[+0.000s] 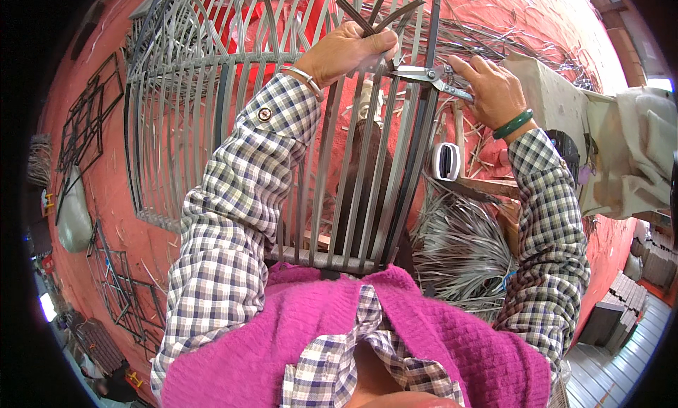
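Note:
Across my lap and away from me lies a metal-framed panel (222, 104) strung with long grey flat strips and a woven band across it. My left hand (342, 54) is closed at the panel's far right part, pinching dark flat strips (401, 13) whose ends cross and stick up beyond my fingers. To its right, my right hand (494, 90) grips the handles of metal shears (427, 75). Their blades point left, close to my left fingertips, beside the dark side bar of the panel. What lies between the blades is too small to tell.
A bundle of loose grey strips (462, 246) lies to the right of my lap, near a white-rimmed oval object (445, 161). Cut strips litter the red floor (120, 196). Bare dark metal frames (88, 129) lie at left; a cloth-covered block (540, 90) stands at right.

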Demonstrator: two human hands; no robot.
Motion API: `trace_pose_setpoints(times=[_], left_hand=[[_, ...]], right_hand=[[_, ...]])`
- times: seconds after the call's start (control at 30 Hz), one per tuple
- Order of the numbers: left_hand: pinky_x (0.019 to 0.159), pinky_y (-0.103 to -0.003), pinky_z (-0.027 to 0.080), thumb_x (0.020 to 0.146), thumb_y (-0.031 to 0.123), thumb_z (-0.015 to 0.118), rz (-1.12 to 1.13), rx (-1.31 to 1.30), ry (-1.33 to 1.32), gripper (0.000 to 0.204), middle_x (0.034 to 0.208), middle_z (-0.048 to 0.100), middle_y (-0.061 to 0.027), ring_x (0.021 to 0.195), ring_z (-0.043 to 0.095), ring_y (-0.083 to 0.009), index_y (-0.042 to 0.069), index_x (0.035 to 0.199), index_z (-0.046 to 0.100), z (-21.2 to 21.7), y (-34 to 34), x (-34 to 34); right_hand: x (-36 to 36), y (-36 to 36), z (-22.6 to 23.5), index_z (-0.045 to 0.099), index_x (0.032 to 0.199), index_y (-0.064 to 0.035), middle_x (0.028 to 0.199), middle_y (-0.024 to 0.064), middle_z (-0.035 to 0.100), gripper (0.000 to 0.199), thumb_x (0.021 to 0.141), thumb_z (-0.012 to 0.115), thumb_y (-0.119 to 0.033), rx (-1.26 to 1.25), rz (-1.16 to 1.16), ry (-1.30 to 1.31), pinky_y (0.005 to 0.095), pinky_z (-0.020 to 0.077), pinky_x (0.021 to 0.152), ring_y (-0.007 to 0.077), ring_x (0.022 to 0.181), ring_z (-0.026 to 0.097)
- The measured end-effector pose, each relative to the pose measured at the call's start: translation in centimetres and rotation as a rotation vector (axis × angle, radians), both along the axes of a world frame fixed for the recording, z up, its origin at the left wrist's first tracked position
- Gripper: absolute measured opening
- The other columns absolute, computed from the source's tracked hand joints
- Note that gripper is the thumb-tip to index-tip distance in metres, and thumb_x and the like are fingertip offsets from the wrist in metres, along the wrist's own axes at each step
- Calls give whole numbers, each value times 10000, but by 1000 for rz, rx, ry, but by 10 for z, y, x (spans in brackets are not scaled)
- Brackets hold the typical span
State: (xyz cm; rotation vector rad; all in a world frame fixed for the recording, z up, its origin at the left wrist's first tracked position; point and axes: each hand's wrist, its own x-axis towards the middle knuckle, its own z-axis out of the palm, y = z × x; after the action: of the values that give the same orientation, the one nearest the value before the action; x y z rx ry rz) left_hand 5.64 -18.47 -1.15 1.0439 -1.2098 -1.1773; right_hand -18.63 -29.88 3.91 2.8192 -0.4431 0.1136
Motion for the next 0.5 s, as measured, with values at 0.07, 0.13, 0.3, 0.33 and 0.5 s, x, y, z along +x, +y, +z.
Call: trace_pose_setpoints(times=[0.07,0.13,0.3,0.33,0.5], left_hand=[[495,-206,263,892,421,568,-20,-43,-48,368,569,399,69,537,329,-33,94,727,600,3,3,1],[496,-207,271,927,400,515,166,-44,252,358,585,391,69,540,334,-37,104,732,570,6,7,4],[519,-175,306,942,396,482,406,-35,35,367,681,513,47,576,382,-32,98,756,591,14,33,62],[534,-176,314,931,374,499,445,86,-164,350,736,570,33,593,426,-35,88,763,613,12,35,71],[544,-296,405,879,361,546,242,33,-838,350,675,597,-51,589,519,-123,37,795,649,3,12,66]], right_hand=[[-3,0,-4,494,1197,-189,896,64,582,494,733,612,-69,34,-91,73,392,508,690,255,840,621],[-4,1,-6,482,1187,-178,890,76,588,485,732,619,-80,92,-176,129,403,510,681,267,828,626],[1,4,0,467,1180,-148,931,112,599,521,697,657,-114,255,-160,91,426,501,706,319,853,615],[4,5,3,467,1183,-145,943,116,601,533,688,665,-119,274,-172,83,430,499,713,329,859,611],[15,15,15,469,1192,-140,981,119,598,555,675,672,-122,314,-120,51,431,486,753,328,913,598]])
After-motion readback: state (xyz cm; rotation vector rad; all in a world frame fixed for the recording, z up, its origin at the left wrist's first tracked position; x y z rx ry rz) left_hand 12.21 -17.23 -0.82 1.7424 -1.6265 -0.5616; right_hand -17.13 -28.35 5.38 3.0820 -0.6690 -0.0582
